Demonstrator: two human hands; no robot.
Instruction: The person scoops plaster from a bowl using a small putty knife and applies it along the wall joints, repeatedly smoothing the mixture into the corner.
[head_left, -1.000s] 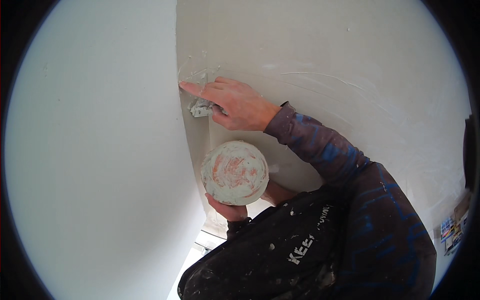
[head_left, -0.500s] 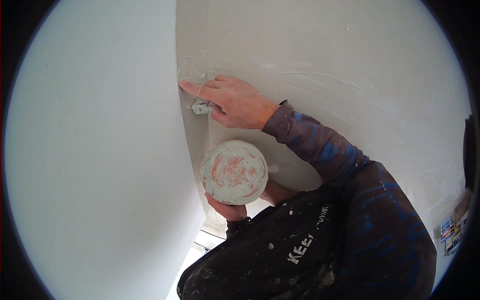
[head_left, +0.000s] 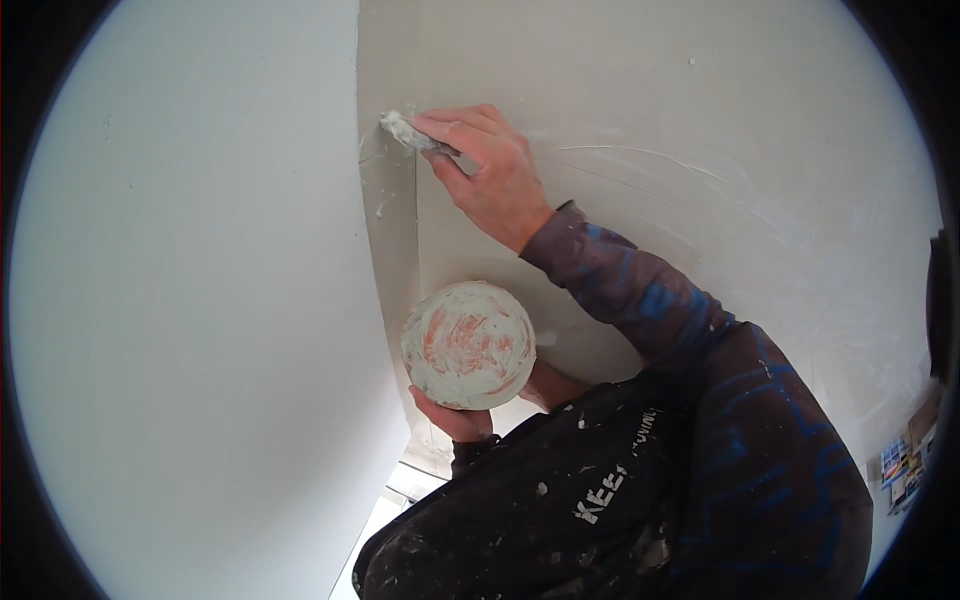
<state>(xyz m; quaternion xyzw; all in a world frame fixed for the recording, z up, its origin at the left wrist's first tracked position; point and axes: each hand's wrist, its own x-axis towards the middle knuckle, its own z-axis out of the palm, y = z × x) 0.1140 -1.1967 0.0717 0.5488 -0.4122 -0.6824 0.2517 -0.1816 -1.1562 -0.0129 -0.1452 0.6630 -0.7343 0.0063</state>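
Observation:
In my right hand [head_left: 492, 165] is a short spreading tool [head_left: 412, 133] caked with white filler. My fingers and thumb pinch it, and its coating hides its exact kind. Its tip is at the narrow beige wall strip [head_left: 388, 200], beside the inside corner; whether it touches cannot be made out. Lower down, my left hand [head_left: 452, 414] grips a round bowl [head_left: 468, 345] by its lower edge. White filler is smeared over the bowl, with orange showing through in streaks. Small filler crumbs stick to the strip below the tool.
A large pale surface [head_left: 200, 300] fills the left side, its edge running along the strip. The beige wall [head_left: 640, 90] on the right carries thin curved scratches and whitish smears. Small colourful items [head_left: 900, 462] lie at the far right. Bright light enters at the bottom.
My right hand has moved up along the strip, and its index finger, earlier stretched to the wall, is now bent around the tool. The left hand and bowl have stayed put.

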